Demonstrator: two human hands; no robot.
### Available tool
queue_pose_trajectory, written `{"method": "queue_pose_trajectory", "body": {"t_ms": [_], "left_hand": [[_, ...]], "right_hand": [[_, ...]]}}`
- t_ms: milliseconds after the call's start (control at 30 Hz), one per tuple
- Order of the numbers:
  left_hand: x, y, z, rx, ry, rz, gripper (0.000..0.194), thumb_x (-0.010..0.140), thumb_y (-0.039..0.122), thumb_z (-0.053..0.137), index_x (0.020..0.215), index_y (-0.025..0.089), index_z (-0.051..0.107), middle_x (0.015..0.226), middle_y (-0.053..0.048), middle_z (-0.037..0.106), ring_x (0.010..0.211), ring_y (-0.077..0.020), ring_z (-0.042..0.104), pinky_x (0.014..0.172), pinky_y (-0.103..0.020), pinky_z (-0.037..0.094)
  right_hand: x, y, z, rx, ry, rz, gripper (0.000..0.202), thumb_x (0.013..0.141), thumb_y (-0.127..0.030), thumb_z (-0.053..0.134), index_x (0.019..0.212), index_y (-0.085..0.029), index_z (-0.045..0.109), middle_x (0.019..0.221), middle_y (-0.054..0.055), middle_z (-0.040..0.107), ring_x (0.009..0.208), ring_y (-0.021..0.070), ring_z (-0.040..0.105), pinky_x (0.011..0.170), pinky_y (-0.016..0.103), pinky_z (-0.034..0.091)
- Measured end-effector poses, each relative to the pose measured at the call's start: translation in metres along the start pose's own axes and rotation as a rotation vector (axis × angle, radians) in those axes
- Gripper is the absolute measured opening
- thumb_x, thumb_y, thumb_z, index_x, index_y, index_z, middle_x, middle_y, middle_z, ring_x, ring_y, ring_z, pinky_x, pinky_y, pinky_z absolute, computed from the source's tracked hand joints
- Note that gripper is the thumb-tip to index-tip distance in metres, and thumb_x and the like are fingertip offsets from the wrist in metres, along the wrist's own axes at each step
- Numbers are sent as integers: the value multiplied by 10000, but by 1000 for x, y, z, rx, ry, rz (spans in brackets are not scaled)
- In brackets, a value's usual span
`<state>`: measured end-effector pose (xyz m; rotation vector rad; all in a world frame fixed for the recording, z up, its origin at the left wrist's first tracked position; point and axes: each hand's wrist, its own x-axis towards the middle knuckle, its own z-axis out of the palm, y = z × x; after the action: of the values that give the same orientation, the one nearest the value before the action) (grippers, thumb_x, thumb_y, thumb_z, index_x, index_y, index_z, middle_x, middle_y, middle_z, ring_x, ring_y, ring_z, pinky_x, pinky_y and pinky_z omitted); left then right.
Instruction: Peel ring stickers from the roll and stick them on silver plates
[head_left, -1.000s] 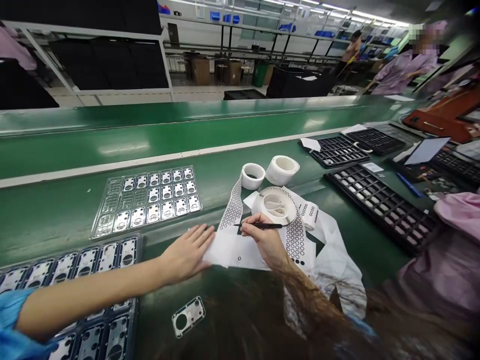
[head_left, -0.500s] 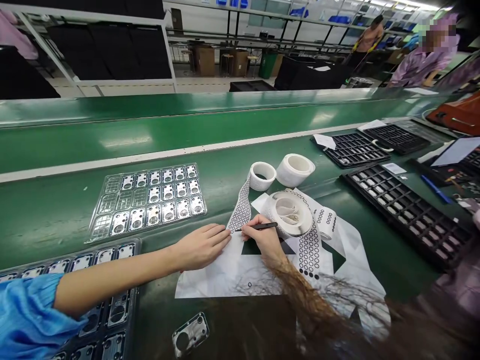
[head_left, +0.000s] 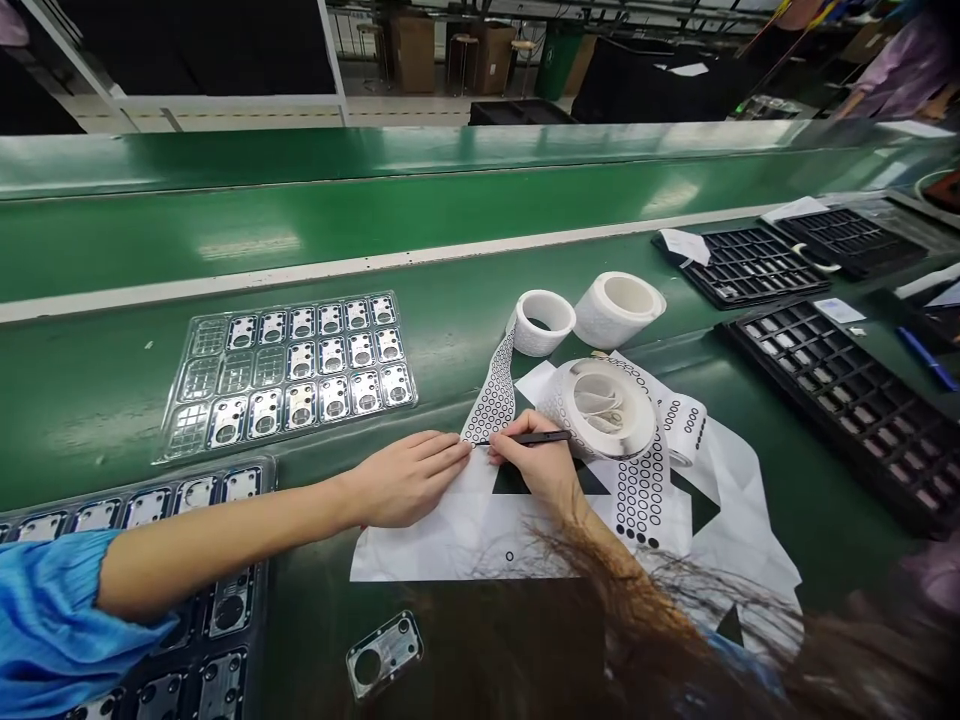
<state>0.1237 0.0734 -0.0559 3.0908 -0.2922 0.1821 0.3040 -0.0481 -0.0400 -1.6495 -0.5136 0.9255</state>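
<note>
Our left hand (head_left: 405,478) lies flat, fingers spread, pinning the dotted strip (head_left: 495,395) on the green worktop (head_left: 112,420); our right hand (head_left: 536,465) has its grip pinching black tweezers (head_left: 529,438) at the strip's end.

Slim black tweezers (head_left: 529,438) lay nearly level, tip pointing left at the near end of a white liner strip (head_left: 495,395) dotted with tiny black rings, strip curled off toward the far white roll (head_left: 544,322)

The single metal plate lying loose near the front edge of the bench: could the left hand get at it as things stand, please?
Probably yes: the metal plate lies uncovered on the green bench, with nothing between it and the left hand, which rests flat on the white sheet.
</note>
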Motion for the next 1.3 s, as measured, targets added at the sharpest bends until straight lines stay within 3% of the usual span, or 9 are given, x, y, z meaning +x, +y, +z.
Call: {"method": "queue_pose_trajectory", "body": {"t_ms": [433,667,1300], "left_hand": [[0,0,0,12,27,18,436,967,188,385,1336,7,529,1403,-184,570,1312,-283,530,1144,-401,369],[0,0,0,-9,-25,9,455,965,194,409,1380,23,486,1425,-195,545,1336,-294,507,1131,-437,390],[1,1,-1,25,-2,17,432,977,195,386,1348,19,521,1408,-176,568,1317,-276,528,1134,-399,385]], "right_hand": [[1,2,-4,5,-54,-6,243,694,-299,770,650,-204,550,586,-13,707,580,163,683,654,305,531],[2,5,-5,11,-49,-26,234,708,-302,773,661,-204,566,590,-29,696,611,160,689,685,306,536],[3,7,-4,47,-47,-15,280,658,-312,806,623,-214,547,567,-38,685,563,145,680,637,288,541]]}}
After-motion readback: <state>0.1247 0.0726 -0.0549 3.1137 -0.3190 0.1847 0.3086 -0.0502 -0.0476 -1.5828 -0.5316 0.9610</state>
